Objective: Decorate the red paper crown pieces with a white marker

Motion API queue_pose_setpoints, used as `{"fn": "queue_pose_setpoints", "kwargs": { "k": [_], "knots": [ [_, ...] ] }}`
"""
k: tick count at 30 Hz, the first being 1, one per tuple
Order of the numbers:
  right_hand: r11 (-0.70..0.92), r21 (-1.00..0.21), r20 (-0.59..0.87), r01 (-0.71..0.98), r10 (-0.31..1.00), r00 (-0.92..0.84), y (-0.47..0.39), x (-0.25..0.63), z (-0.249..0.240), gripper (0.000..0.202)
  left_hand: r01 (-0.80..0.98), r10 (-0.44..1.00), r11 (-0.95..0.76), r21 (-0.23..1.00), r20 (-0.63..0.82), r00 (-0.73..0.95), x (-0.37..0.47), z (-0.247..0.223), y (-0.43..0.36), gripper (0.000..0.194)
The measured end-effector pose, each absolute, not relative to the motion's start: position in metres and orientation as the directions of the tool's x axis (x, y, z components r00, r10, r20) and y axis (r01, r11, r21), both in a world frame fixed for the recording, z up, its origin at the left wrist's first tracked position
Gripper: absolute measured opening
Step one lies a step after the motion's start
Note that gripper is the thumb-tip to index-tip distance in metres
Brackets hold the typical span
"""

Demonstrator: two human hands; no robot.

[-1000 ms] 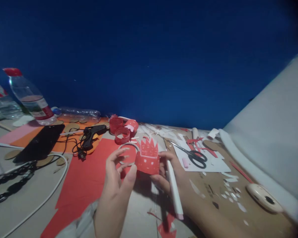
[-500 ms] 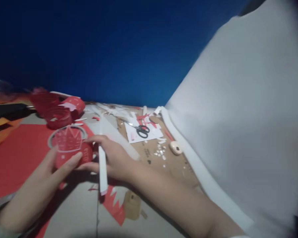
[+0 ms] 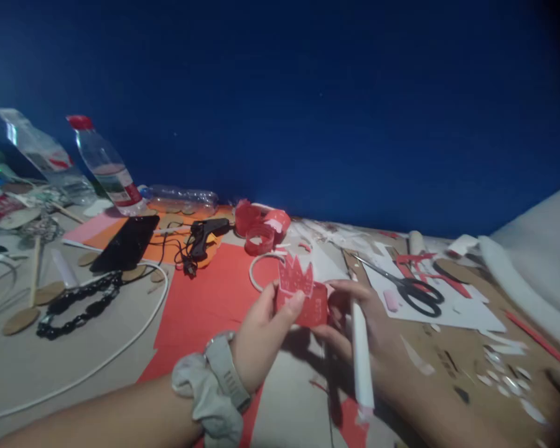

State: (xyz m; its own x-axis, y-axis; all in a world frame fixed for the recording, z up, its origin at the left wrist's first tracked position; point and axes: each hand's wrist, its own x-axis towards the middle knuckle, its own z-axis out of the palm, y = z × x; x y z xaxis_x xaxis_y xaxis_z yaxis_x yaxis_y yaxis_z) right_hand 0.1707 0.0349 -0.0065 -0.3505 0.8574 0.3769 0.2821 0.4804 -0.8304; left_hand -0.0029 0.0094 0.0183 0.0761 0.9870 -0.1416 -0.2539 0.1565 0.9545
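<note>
A red paper crown (image 3: pixel 303 279) with pale outlines and small white marks is held in front of me by both hands. My left hand (image 3: pixel 266 326) pinches its left side, the thumb lying across the front. The fingers of my right hand (image 3: pixel 371 317) grip the right edge of its red band. A long white pen-like stick (image 3: pixel 361 354) with a pinkish lower end is also tucked in my right hand, pointing down. Beneath the hands lies a sheet of red paper (image 3: pixel 200 298). The crown's back is hidden from view.
Scissors (image 3: pixel 415 292) rest on white paper (image 3: pixel 471 314) at right, near small white scraps (image 3: pixel 504 373). A black glue gun (image 3: pixel 203 239), red paper rolls (image 3: pixel 260 238), a phone (image 3: pixel 126 242), a black bracelet (image 3: pixel 81 305) and bottles (image 3: pixel 105 165) stand left. A white cable (image 3: pixel 116 345) curves across the table.
My view has swung left, bringing the bottles, phone and glue gun into sight. Both hands keep hold of the crown, and the white stick stays in my right hand.
</note>
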Motion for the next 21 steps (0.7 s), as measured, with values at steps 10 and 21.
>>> {"fn": "queue_pose_setpoints", "kwargs": {
  "k": [10,21],
  "knots": [
    [0.637,-0.732,0.485,0.243,0.737,-0.471,0.0365,0.1766,-0.0018,0.045,-0.170,0.990,0.139,0.976,-0.132,0.048,-0.0040,0.0090,0.0097,0.046],
    [0.666,-0.683,0.504,0.301,0.728,-0.465,0.0325,0.1707,0.0012,0.031,-0.127,0.992,0.067,0.990,-0.052,0.115,-0.0047,0.0121,0.0093,0.042]
  ]
}}
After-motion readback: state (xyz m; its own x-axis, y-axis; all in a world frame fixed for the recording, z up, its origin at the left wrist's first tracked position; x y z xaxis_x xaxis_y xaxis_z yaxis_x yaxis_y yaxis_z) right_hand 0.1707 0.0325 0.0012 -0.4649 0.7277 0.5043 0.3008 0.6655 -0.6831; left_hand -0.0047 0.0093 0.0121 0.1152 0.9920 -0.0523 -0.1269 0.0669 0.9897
